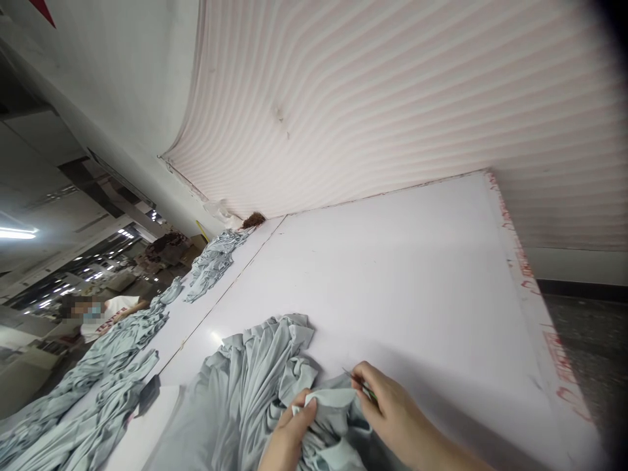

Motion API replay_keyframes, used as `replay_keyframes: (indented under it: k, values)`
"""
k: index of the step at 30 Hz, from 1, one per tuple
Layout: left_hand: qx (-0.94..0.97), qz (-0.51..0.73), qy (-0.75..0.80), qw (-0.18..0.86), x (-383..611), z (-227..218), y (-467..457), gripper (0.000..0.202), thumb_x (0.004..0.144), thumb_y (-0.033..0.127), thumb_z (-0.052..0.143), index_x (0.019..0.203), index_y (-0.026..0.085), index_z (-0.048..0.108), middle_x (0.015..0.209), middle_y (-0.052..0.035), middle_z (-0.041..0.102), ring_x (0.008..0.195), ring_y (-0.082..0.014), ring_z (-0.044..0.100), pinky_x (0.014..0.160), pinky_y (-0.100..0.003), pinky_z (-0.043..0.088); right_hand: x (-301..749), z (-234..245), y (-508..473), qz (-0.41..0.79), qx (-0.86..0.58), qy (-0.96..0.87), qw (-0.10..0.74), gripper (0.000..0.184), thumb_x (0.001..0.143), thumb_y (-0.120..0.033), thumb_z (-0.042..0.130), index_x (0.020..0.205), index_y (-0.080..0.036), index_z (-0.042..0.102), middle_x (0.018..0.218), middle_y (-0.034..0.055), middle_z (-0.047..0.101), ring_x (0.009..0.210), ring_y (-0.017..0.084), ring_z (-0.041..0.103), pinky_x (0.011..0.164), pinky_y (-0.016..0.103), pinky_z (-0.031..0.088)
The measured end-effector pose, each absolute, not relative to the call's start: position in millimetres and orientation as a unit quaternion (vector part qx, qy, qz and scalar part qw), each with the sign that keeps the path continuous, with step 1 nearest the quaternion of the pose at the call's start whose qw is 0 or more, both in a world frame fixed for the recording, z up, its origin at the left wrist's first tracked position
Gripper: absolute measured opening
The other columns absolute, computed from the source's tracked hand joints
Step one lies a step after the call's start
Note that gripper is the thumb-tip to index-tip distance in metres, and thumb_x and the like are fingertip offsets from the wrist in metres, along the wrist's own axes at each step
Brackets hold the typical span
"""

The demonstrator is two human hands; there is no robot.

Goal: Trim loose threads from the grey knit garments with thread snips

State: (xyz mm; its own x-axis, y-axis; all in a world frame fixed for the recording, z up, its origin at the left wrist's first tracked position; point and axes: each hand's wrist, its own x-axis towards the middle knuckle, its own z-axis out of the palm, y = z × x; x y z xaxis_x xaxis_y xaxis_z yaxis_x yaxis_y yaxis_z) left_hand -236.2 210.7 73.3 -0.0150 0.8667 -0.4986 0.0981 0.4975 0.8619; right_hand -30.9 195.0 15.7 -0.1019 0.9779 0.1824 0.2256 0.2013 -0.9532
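Observation:
My left hand (290, 432) pinches the edge of a light grey-green garment (336, 398) between thumb and fingers, at the bottom middle of the view. To the right of it, my right hand (387, 405) is closed round a small pair of thread snips (367, 392). Their thin pointed metal tip sticks out to the left above the cloth, and a bit of green shows between the fingers. The rest of the snips is hidden by the hand. A gathered heap of the same grey-green fabric (245, 366) lies just left of my hands on the white table (392, 275).
More grey-green fabric piles (112, 353) line the table's left side, past a seam. A co-worker in a white shirt (115, 314) is beyond them. A striped pinkish sheet (367, 98) borders the far edge. Red-printed tape (524, 275) runs along the right edge.

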Motion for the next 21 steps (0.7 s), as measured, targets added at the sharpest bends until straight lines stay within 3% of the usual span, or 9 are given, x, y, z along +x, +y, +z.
replay_keyframes:
  k: [4, 7, 10, 12, 14, 16, 19, 21]
  values:
    - [0.263, 0.402, 0.643, 0.597, -248, 59, 214, 0.034, 0.061, 0.035, 0.082, 0.087, 0.015, 0.074, 0.102, -0.0103, 0.074, 0.127, -0.0332, 0.051, 0.107, -0.039, 0.037, -35, 18, 194, 0.416, -0.478, -0.629, 0.45, 0.011, 0.083, -0.014, 0.049, 0.08, -0.023, 0.056, 0.083, -0.0003, 0.062, 0.078, 0.017, 0.061, 0.071, 0.026, 0.046]
    - [0.263, 0.41, 0.641, 0.593, -246, 58, 211, 0.033, 0.06, 0.035, 0.083, 0.085, 0.015, 0.074, 0.104, -0.0098, 0.074, 0.128, -0.0331, 0.05, 0.108, -0.039, 0.037, -31, 29, 186, 0.441, -0.458, -0.641, 0.429, 0.008, 0.083, -0.021, 0.056, 0.083, -0.023, 0.064, 0.087, 0.0001, 0.062, 0.08, 0.017, 0.063, 0.071, 0.025, 0.047]
    - [0.321, 0.367, 0.637, 0.597, -241, 69, 207, 0.038, 0.062, 0.044, 0.081, 0.087, 0.016, 0.073, 0.1, -0.0099, 0.075, 0.112, -0.034, 0.061, 0.099, -0.042, 0.043, -27, 27, 181, 0.426, -0.477, -0.651, 0.409, 0.014, 0.087, -0.029, 0.055, 0.086, -0.025, 0.068, 0.087, 0.001, 0.063, 0.077, 0.018, 0.064, 0.068, 0.025, 0.047]
    - [0.408, 0.341, 0.617, 0.58, -240, 82, 207, 0.033, 0.063, 0.046, 0.08, 0.076, 0.017, 0.071, 0.104, -0.011, 0.073, 0.106, -0.0333, 0.063, 0.092, -0.039, 0.045, -23, 11, 180, 0.392, -0.531, -0.639, 0.395, 0.016, 0.089, -0.033, 0.052, 0.085, -0.024, 0.065, 0.089, 0.0029, 0.065, 0.08, 0.02, 0.065, 0.069, 0.028, 0.047]
    - [0.487, 0.333, 0.587, 0.555, -240, 94, 208, 0.029, 0.065, 0.043, 0.078, 0.061, 0.017, 0.064, 0.11, -0.0112, 0.071, 0.102, -0.0301, 0.064, 0.087, -0.034, 0.046, -20, -11, 179, 0.358, -0.598, -0.618, 0.362, 0.012, 0.086, -0.032, 0.053, 0.088, -0.022, 0.06, 0.092, 0.0068, 0.067, 0.083, 0.025, 0.065, 0.071, 0.034, 0.047]
    - [0.517, 0.313, 0.576, 0.551, -237, 103, 212, 0.029, 0.069, 0.038, 0.073, 0.056, 0.019, 0.056, 0.104, -0.008, 0.07, 0.083, -0.023, 0.066, 0.077, -0.031, 0.048, -19, -30, 179, 0.353, -0.634, -0.606, 0.327, 0.008, 0.08, -0.023, 0.056, 0.087, -0.021, 0.057, 0.086, 0.0079, 0.069, 0.078, 0.028, 0.066, 0.069, 0.037, 0.047]
    - [0.563, 0.206, 0.625, 0.5, -217, 104, 220, 0.015, 0.075, 0.035, 0.064, 0.071, 0.022, 0.058, 0.081, 0.0002, 0.066, 0.056, -0.0139, 0.054, 0.06, -0.027, 0.043, -20, -39, 177, 0.381, -0.623, -0.599, 0.327, 0.009, 0.077, -0.014, 0.051, 0.079, -0.024, 0.051, 0.073, 0.0002, 0.067, 0.068, 0.021, 0.066, 0.064, 0.03, 0.047]
    - [0.624, 0.12, 0.641, 0.431, -197, 97, 226, 0.026, 0.08, 0.038, 0.059, 0.101, 0.024, 0.064, 0.075, 0.0019, 0.064, 0.058, -0.0143, 0.052, 0.061, -0.026, 0.039, -22, -32, 176, 0.407, -0.603, -0.578, 0.369, 0.011, 0.078, -0.015, 0.048, 0.075, -0.025, 0.046, 0.071, -0.0034, 0.063, 0.066, 0.016, 0.064, 0.062, 0.023, 0.047]
